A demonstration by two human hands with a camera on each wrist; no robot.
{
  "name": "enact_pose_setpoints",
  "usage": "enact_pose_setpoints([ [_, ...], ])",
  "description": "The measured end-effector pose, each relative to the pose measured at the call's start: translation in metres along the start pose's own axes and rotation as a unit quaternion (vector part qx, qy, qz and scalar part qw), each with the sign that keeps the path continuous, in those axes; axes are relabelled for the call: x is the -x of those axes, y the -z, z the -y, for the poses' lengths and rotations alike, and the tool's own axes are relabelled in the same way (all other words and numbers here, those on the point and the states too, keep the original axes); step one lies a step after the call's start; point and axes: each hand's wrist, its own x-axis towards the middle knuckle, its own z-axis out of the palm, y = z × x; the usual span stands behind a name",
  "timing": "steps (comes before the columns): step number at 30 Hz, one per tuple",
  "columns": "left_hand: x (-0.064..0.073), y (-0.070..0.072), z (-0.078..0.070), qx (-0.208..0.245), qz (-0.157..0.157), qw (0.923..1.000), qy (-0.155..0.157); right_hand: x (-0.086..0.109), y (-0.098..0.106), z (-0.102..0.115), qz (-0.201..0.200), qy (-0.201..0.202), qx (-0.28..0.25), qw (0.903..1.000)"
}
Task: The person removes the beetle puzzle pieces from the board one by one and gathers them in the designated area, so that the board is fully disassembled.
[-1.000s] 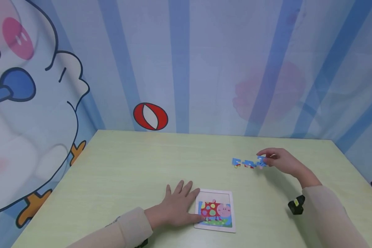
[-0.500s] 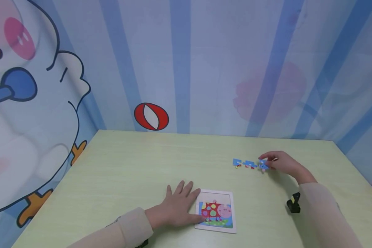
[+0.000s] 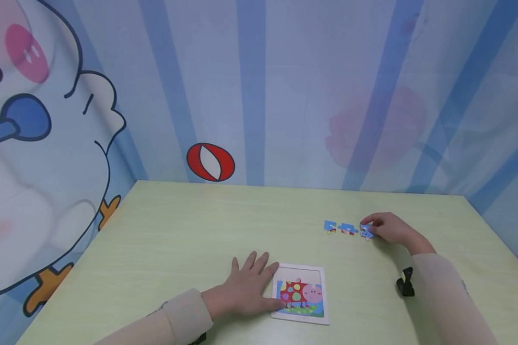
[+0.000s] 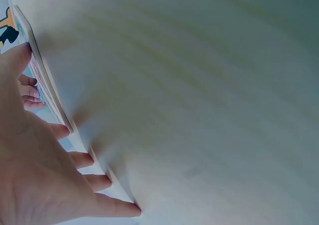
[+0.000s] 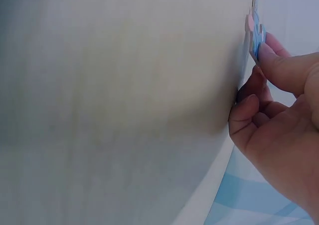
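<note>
My left hand lies spread on the table, its thumb and forefinger touching the left border of a white-framed puzzle board. Pieces with a pink-faced, red spotted animal fill the board's lower part; its upper part shows bare backing. Farther off, on the right, my right hand pinches a blue puzzle piece between thumb and forefinger. In the right wrist view the same piece stands edge-on at the thumb tip, and the other fingers curl near the tabletop. Left of it lie a blue-and-red piece and another blue piece.
The pale wooden table ends at the back against a blue striped cloth backdrop with cartoon prints. A black wrist device hangs below the right sleeve.
The right hand has moved slightly down in the head view with the blue puzzle piece, which now sits a little lower and turned. The left hand and the board have stayed in place.
</note>
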Motion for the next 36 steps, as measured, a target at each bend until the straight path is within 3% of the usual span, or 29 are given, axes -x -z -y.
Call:
enact_pose_setpoints([
  [8,0.000,0.001,0.000,0.007,0.003,1.0000,0.000,-0.003,-0.001,0.000,0.003,-0.017,0.006,0.9998],
  [23,-0.001,0.000,0.000,0.009,0.002,1.0000,-0.002,-0.001,-0.004,0.002,-0.010,0.004,0.017,0.9998],
  [36,0.003,0.005,-0.003,0.021,0.007,0.9998,-0.002,0.017,-0.010,0.051,-0.017,0.105,-0.003,0.9943],
])
